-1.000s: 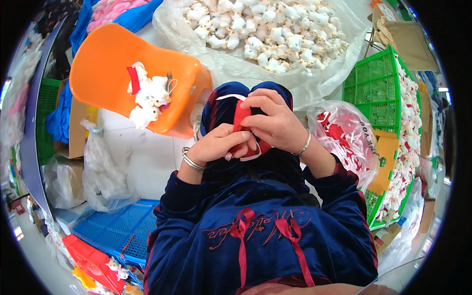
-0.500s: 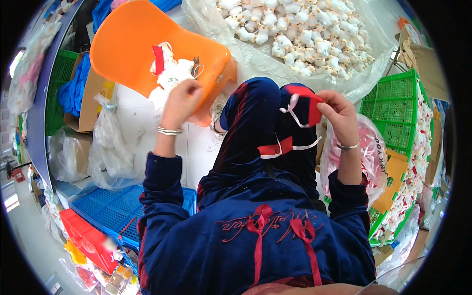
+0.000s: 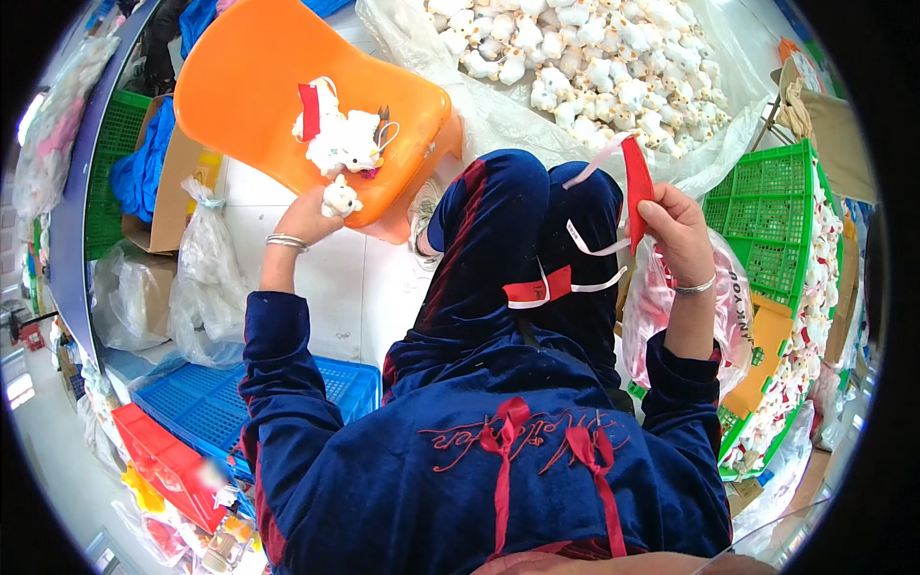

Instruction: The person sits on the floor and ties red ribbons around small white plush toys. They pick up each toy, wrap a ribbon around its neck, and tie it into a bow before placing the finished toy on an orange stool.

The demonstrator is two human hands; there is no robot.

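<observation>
Between the closed fingers of my left hand (image 3: pixel 309 217) is a small white plush toy (image 3: pixel 340 197), at the near edge of the orange chair (image 3: pixel 259 86). On the seat lie more white plush toys (image 3: pixel 335 142), one with a red strip (image 3: pixel 309 112), and a dark-tipped tool (image 3: pixel 383 117) partly hidden by them. My right hand (image 3: pixel 677 230) pinches a red cloth piece (image 3: pixel 636 187) over my right knee. White ribbons (image 3: pixel 594 240) hang from that cloth. A second red cloth piece with white ribbon ends (image 3: pixel 539 288) rests on my lap.
A clear plastic sheet (image 3: pixel 517 110) holds a heap of white plush toys (image 3: pixel 594 67) ahead. Green crates (image 3: pixel 762 225) and a pinkish plastic bag (image 3: pixel 704 297) stand at the right. To the left are a blue crate (image 3: pixel 206 398), a red bin (image 3: pixel 168 470) and a clear bag (image 3: pixel 206 278).
My left hand has moved left and toward me, now with a small plush toy in it. My right hand has turned the red cloth upright and shifted slightly right.
</observation>
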